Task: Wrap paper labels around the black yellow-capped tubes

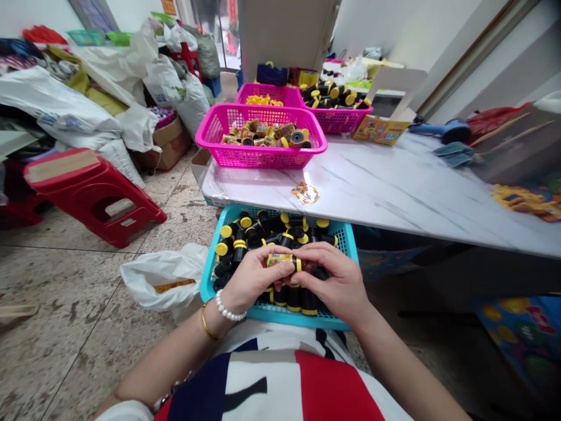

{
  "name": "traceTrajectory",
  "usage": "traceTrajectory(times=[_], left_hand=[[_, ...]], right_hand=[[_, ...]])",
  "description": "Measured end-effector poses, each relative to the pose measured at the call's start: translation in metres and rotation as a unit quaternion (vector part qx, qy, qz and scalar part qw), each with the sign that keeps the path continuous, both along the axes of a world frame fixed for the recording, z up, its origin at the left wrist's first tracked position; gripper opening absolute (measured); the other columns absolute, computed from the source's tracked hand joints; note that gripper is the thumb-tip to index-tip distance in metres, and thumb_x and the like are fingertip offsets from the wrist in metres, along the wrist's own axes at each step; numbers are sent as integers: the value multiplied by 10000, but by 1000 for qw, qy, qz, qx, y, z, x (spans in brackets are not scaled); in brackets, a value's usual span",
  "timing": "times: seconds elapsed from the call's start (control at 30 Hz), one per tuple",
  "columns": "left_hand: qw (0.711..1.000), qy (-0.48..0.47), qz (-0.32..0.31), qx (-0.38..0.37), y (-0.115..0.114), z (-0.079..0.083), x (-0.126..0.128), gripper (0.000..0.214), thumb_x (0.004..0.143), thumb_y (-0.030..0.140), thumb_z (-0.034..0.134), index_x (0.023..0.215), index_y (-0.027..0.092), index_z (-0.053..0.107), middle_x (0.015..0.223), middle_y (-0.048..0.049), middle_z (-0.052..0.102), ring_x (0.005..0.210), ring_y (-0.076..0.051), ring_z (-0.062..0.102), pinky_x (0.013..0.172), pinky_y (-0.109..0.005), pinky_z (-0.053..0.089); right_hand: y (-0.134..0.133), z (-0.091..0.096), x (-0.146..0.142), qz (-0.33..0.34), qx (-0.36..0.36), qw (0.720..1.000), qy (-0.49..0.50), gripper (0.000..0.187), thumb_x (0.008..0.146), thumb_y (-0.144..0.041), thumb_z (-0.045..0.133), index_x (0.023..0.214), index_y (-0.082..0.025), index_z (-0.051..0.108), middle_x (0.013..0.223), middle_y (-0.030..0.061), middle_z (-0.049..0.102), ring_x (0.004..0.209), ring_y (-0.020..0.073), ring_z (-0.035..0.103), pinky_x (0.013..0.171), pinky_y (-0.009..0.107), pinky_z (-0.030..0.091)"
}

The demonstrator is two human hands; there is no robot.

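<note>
Between both hands, above the blue basket (205, 275), is a small black cylinder (280, 259) with a yellow rim and a printed yellow label. My left hand (254, 272) is closed on its labelled end, thumb across the front. The fingers and thumb of my right hand (335, 275) pinch its other end. Similar black cylinders with yellow caps (239, 248) fill the blue basket under my hands. On the table edge ahead lies a small pile of printed labels (305, 193).
A pink basket (260, 156) of labelled cylinders stands on the marble-patterned table (394, 187). Behind it are another pink basket (337, 120) with black cylinders and one with yellow pieces (264, 100). At left are a red stool (94, 193) and an opened white sack (169, 275).
</note>
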State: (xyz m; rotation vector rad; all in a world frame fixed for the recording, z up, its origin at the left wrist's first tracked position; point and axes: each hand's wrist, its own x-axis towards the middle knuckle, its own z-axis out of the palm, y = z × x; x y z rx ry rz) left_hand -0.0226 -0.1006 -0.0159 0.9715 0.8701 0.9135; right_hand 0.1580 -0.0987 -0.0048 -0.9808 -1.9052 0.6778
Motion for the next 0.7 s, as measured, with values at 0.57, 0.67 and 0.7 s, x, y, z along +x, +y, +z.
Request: traceTrajectory(times=[0.57,0.67,0.7], left_hand=[[998,1,25,56,-7,-2,2,280,741,279,750,962,144,644,807,-17,615,622,-92,544,544,-199,474],[999,-3,-30,19,-6,-5,-1,335,759,338,733,1012,156,611,682,4,620,540,-99,560,513,-212,480],[999,-4,-48,1,-6,-6,-1,347,767,375,720,1011,160,599,643,8,622,500,-101,560,483,-210,471]], right_hand=[[-8,-13,3,-4,12,1000,19,260,781,-145,722,1011,-264,691,997,45,695,926,192,653,817,346,545],[-8,-16,7,11,-60,997,45,269,759,-213,758,1015,-254,687,951,49,671,883,194,638,766,334,550],[-8,-15,9,25,-94,993,62,297,759,-240,761,1045,-255,681,963,52,658,858,186,637,744,325,554]])
